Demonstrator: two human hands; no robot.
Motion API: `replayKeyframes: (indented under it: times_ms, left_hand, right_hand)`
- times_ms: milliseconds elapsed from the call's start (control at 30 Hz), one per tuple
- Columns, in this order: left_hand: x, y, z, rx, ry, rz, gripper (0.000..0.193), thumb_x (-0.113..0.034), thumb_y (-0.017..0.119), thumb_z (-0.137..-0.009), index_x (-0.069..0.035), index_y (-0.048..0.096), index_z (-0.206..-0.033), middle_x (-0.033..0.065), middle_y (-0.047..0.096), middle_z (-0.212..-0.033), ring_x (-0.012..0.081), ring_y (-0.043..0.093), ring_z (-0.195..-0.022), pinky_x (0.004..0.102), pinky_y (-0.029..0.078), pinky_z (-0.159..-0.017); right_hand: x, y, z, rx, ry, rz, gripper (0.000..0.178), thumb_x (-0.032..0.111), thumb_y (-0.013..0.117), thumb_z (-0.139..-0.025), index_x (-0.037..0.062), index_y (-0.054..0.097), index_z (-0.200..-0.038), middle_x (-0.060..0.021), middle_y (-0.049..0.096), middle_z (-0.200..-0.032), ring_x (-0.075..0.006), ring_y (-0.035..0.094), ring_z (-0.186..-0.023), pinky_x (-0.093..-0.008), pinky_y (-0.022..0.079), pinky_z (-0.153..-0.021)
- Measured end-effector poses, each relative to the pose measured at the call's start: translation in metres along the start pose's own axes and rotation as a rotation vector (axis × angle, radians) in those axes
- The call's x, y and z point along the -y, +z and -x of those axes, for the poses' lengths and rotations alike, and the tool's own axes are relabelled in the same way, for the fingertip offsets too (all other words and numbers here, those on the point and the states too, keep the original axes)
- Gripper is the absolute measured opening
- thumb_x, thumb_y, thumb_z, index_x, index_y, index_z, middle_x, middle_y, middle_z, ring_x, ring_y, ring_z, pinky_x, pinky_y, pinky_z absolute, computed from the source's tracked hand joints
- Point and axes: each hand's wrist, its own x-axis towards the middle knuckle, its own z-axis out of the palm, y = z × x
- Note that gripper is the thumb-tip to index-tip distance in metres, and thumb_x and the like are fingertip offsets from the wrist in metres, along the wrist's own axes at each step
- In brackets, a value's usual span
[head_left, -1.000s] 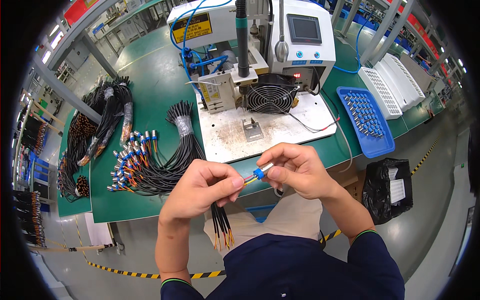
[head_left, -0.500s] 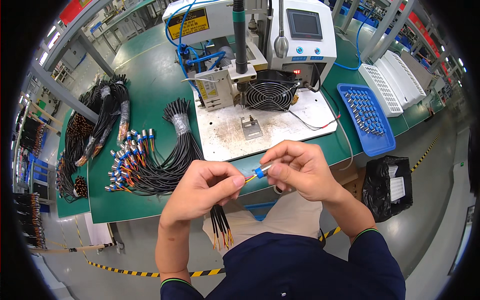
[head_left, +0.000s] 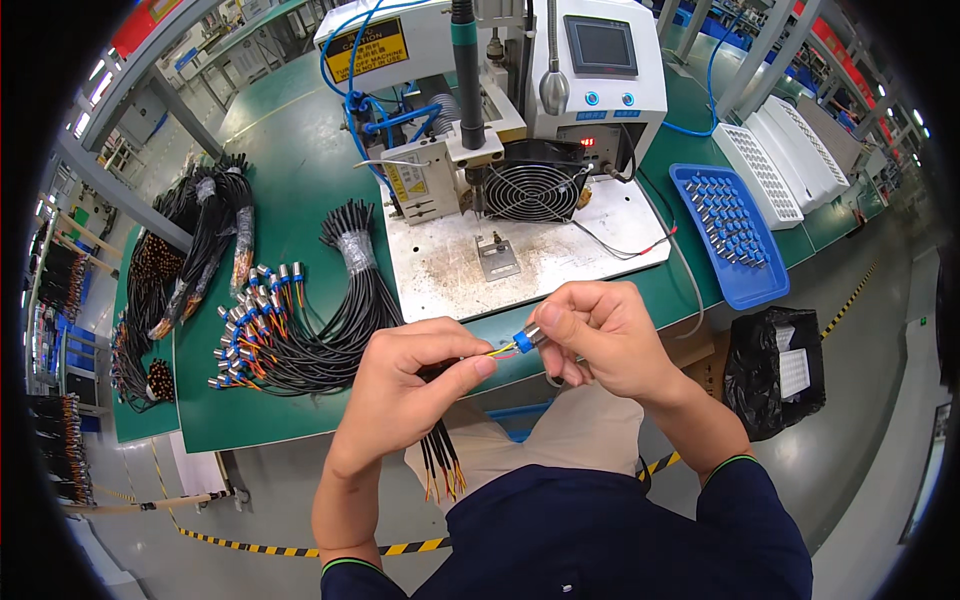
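My left hand (head_left: 405, 390) is closed, pinching a cable by its thin coloured wires (head_left: 502, 351) between thumb and forefinger. Those wires run into a small round metal connector (head_left: 528, 338) with a blue ring, gripped in the fingertips of my right hand (head_left: 615, 345). Several more black cables (head_left: 437, 455) with bare coloured wire ends hang below my left hand, over my lap. To the left on the green bench lies a bundle of black cables (head_left: 355, 290), many ending in similar blue-ringed connectors (head_left: 250, 325).
Ahead stands a white soldering machine (head_left: 615, 90) with a black fan (head_left: 535, 190) and a small metal fixture (head_left: 497, 257) on its base plate. A blue tray (head_left: 748, 290) of connectors is at the right, beside white perforated trays (head_left: 765, 180). A black-lined bin (head_left: 755, 390) stands below.
The connector has tilted slightly in my right fingertips, and those fingers have shifted around it. More of the yellow and red wires shows between my hands. The view has shifted a little.
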Motion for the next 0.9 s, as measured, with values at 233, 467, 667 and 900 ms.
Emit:
replayKeyframes:
  times_ms: [233,467,667,900]
  left_hand:
    - [0.0,-0.001,-0.002,0.016,0.006,-0.015,0.013,-0.004,0.082,-0.098,0.007,0.082,-0.105,0.0089,0.076,-0.092,0.0101,0.065,-0.078,0.0255,0.049,-0.068]
    - [-0.001,-0.001,-0.001,-0.01,-0.038,-0.032,0.012,-0.003,0.081,-0.099,0.007,0.082,-0.106,0.0075,0.076,-0.092,0.0092,0.064,-0.079,0.025,0.049,-0.069]
    - [0.009,0.004,0.0,-0.064,-0.061,0.05,0.015,-0.007,0.079,-0.102,0.006,0.082,-0.109,0.0045,0.073,-0.088,0.0066,0.058,-0.074,0.0243,0.043,-0.064]
    - [0.002,0.0,-0.002,-0.013,-0.126,0.068,0.018,-0.011,0.077,-0.106,0.006,0.081,-0.107,0.0023,0.07,-0.086,0.0059,0.059,-0.077,0.0231,0.045,-0.068]
  right_hand:
    - [-0.001,-0.001,-0.003,0.011,0.016,-0.027,0.029,0.024,0.065,-0.117,-0.0022,0.074,-0.11,-0.0084,0.072,-0.073,-0.0065,0.057,-0.053,-0.0229,0.043,-0.049]
    - [-0.006,-0.001,-0.003,0.008,-0.128,-0.016,0.022,0.017,0.07,-0.113,-0.0025,0.073,-0.123,-0.0057,0.076,-0.088,-0.0049,0.063,-0.066,-0.0195,0.049,-0.059]
    - [-0.011,0.002,-0.001,0.053,-0.282,-0.018,0.028,0.011,0.07,-0.112,-0.0038,0.068,-0.135,-0.0037,0.073,-0.108,-0.0041,0.063,-0.085,-0.0199,0.05,-0.074]
    - [-0.009,-0.001,0.004,0.078,-0.295,0.072,0.027,0.007,0.066,-0.113,-0.0048,0.066,-0.137,-0.0029,0.07,-0.112,-0.0032,0.059,-0.092,-0.021,0.047,-0.076]
